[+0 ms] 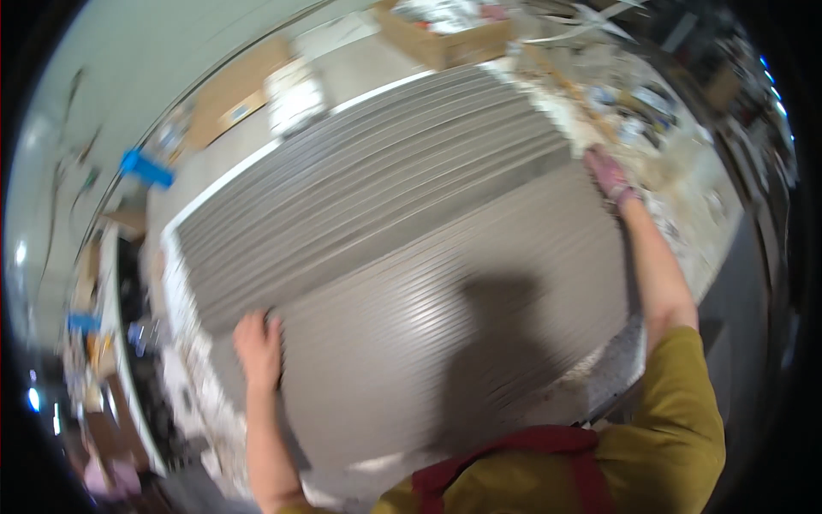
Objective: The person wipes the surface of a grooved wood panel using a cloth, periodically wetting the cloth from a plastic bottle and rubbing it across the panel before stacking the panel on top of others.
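Note:
A large grey-brown panel (394,360) with fine parallel ridges lies nearest me, slanting up to the right, with a dark shadow across it. My left hand (259,349), bare, is closed on its left edge near the far corner. At the far right corner my right hand (610,176), in a pinkish glove, grips the opposite edge. The fingertips of both hands are partly hidden and blurred. Beyond the panel, several similar grey sheets (385,171) lie overlapped in steps, only their long edges showing.
White ragged material (184,291) lines the left side of the sheets. Behind them are a cardboard box (445,47), a white bundle (294,96), a cardboard sheet (231,90) and a blue object (147,169). Loose scraps (638,116) clutter the right side; a shelf (128,343) stands at left.

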